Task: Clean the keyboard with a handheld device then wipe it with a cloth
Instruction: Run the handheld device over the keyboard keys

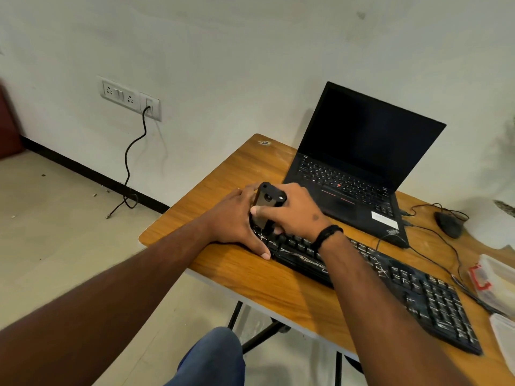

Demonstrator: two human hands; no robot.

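A long black keyboard (pixel 418 288) lies slantwise across the wooden table (pixel 250 274), its keys dusty and scuffed. A small grey and black handheld device (pixel 266 207) stands upright on the keyboard's left end, nozzle down on the keys. My right hand (pixel 295 210) grips the device from the right, thumb across its front. My left hand (pixel 237 221) rests on the keyboard's left end beside the device, thumb stretched along the front edge. No cloth is in view.
An open black laptop (pixel 359 168) stands behind the keyboard. A black mouse (pixel 448 224) and its cable lie to the right. Clear plastic boxes (pixel 496 282) sit at the table's right edge. A cable hangs from the wall socket (pixel 131 97).
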